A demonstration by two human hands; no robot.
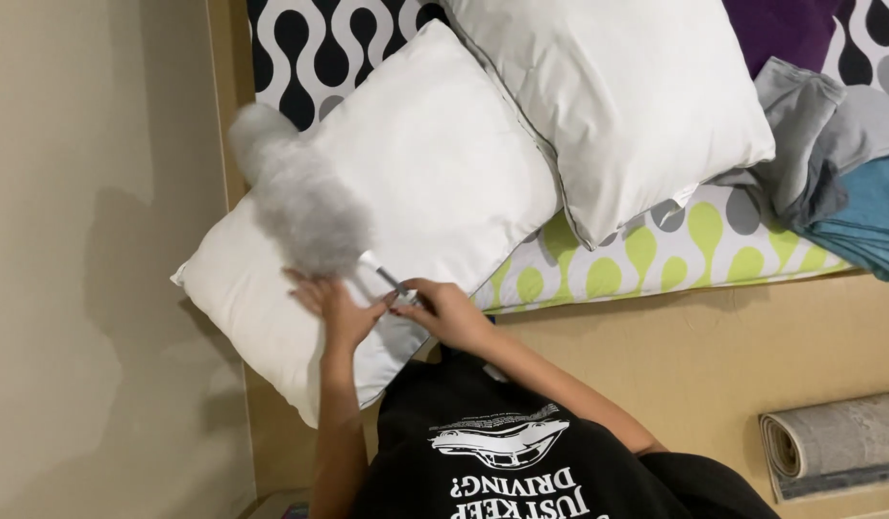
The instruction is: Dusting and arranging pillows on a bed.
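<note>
Duster (pixel 305 207): fluffy grey head over the near pillow (pixel 406 192) on the bed, long axis running up-left from the handle. Right hand (pixel 444 309) grips the handle; left hand (pixel 331 306), fingers spread, touches the head's base.

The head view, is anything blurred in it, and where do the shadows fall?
In the head view the grey duster is smeared by motion blur, while the left hand and right hand at its handle look sharp, as do the white pillows; soft shadows fall on the wall at the left; no glare shows.
</note>
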